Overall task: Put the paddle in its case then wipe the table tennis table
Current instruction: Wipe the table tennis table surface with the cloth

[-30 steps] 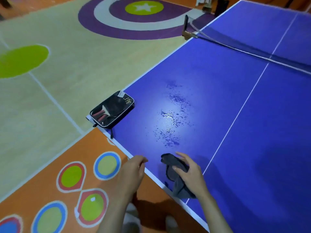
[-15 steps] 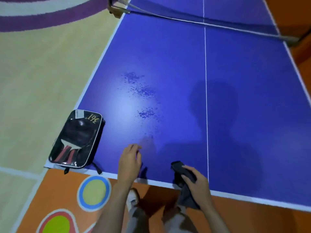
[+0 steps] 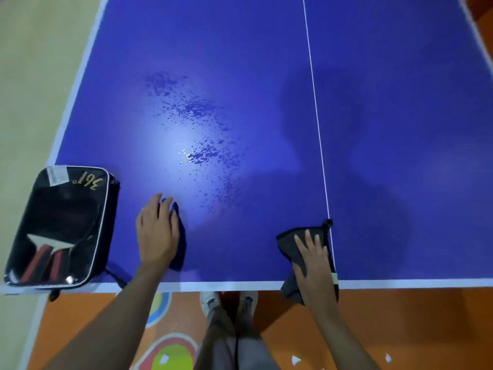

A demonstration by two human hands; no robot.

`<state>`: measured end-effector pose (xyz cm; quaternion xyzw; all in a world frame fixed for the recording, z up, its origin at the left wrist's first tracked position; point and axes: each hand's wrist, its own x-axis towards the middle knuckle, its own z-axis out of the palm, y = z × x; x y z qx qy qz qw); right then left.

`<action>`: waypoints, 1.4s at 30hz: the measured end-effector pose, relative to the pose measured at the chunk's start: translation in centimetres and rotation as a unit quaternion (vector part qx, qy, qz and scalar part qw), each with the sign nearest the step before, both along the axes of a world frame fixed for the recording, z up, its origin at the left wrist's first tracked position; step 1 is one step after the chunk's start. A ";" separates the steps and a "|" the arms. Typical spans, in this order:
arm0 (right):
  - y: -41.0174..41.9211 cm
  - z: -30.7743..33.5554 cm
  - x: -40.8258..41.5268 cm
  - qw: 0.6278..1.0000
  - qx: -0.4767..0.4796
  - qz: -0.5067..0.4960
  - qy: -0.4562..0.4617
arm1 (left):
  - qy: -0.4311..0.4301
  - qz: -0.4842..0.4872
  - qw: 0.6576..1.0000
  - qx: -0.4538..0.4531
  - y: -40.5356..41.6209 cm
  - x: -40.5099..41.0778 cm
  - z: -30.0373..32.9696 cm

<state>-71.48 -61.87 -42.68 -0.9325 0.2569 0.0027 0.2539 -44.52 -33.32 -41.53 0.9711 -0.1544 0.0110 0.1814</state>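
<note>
Already cased, paddle sits at worktop corner. Right hand fingers flat on cloth; left hand open, empty. Risk: cloth smears droplets toward case.

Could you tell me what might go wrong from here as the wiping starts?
1. The wet patch lies well left of the cloth under the right hand; a short stroke may miss it.
2. The paddle case sits at the table corner, partly overhanging; a leftward sweep could knock it off.
3. The left hand rests near the droplets and may smear them.
</note>
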 end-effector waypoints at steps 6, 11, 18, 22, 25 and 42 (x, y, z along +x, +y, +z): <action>-4.2 0.1 0.0 0.987 -0.147 0.013 0.063 | -0.010 0.005 0.999 0.038 1.5 0.5 -1.5; -4.3 -0.7 0.4 0.982 -0.152 -0.094 0.068 | 0.003 0.031 0.999 0.044 1.5 0.5 -1.7; 3.5 -1.3 4.9 0.981 -0.153 -0.088 0.080 | -0.010 0.048 0.998 0.050 1.0 0.4 -1.9; 10.4 -1.1 9.2 0.985 -0.157 -0.014 0.064 | -0.018 0.044 0.997 0.059 1.1 0.5 -2.1; 16.4 -0.8 13.1 0.988 -0.141 0.042 0.038 | -0.020 0.036 0.998 0.040 1.5 0.4 -2.3; 0.0 -0.4 3.3 0.988 -0.147 -0.013 0.053 | -0.036 -0.033 0.998 0.030 -0.4 5.9 -1.3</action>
